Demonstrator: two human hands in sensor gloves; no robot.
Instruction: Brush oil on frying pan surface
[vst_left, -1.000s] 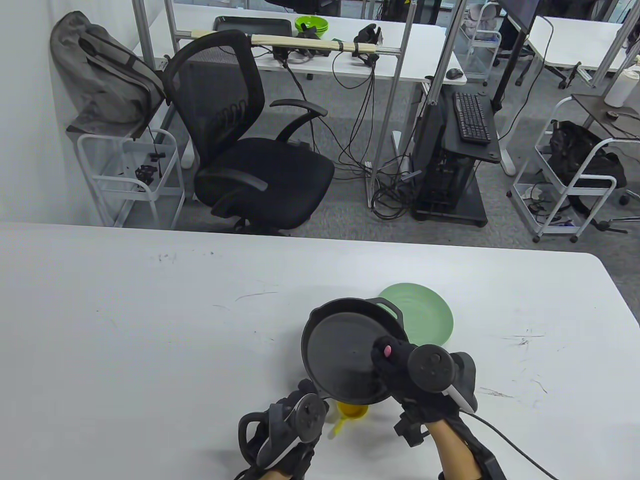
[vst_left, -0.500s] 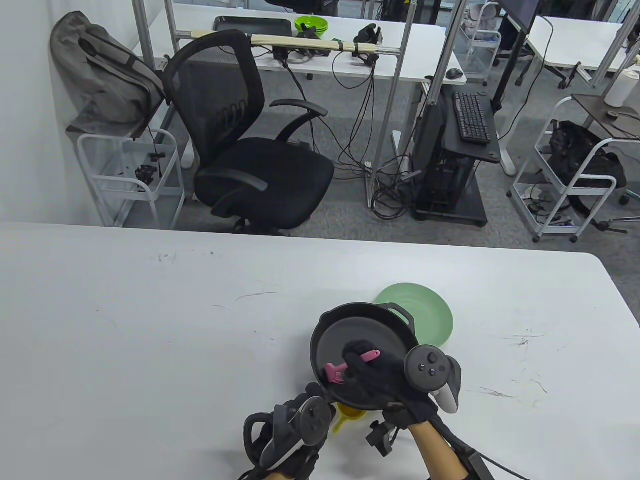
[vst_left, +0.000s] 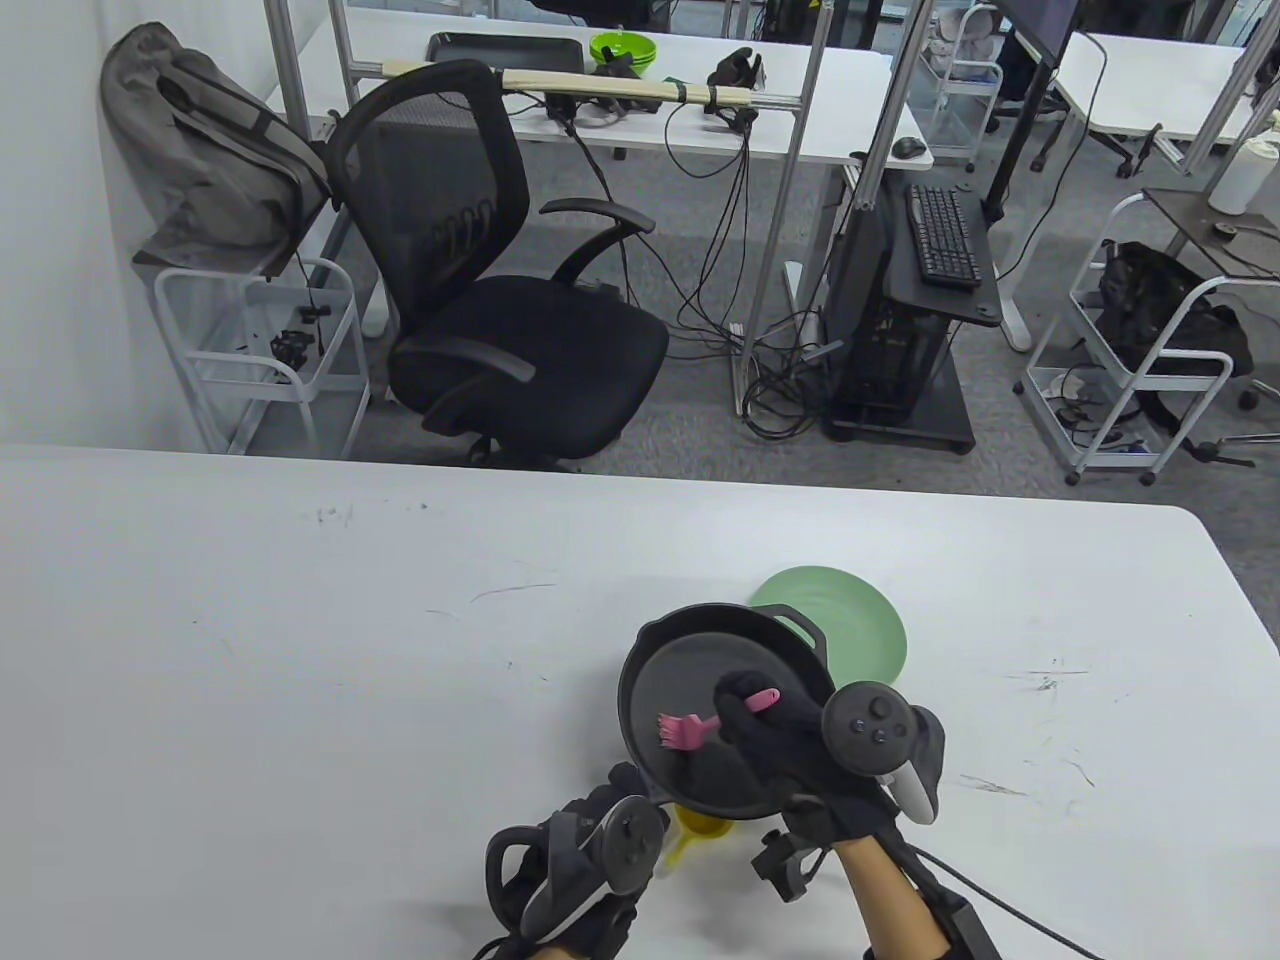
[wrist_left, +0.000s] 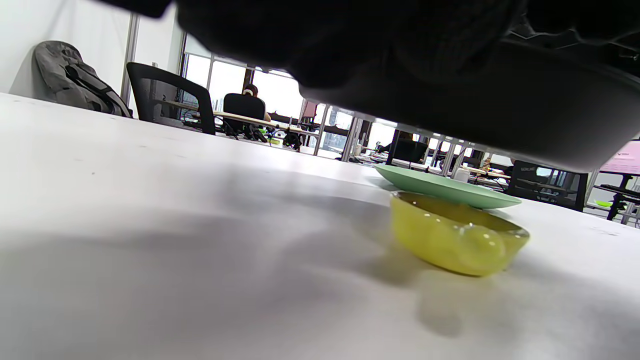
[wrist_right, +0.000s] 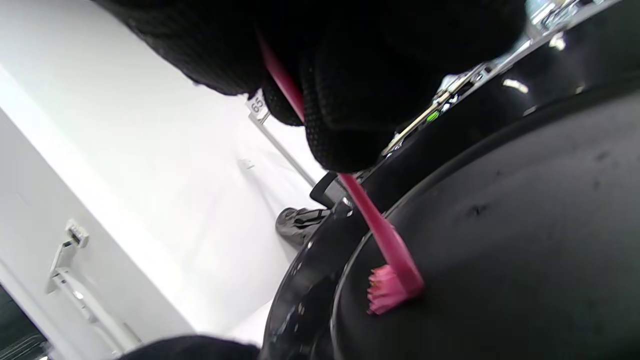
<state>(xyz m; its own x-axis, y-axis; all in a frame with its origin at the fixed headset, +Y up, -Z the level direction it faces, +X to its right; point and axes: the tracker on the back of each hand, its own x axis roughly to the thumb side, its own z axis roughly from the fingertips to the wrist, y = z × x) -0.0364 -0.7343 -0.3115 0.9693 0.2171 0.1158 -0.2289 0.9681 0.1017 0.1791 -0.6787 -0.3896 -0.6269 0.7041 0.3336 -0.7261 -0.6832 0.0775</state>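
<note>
The thin pink silicone brush (vst_left: 700, 722) is gripped by its handle in the gloved right hand (vst_left: 775, 735), the bristles being pressed against the inner surface of the round black cast-iron frying pan (vst_left: 690, 650), just left of the fingers. The pan is held lifted and tilted by the gloved left hand (vst_left: 585, 855), clenched at its near edge. Below the pan a small yellow bowl (wrist_left: 457, 235) is set on the white table (vst_left: 300, 650), with a pale green plate (vst_left: 870, 625) just behind.
</note>
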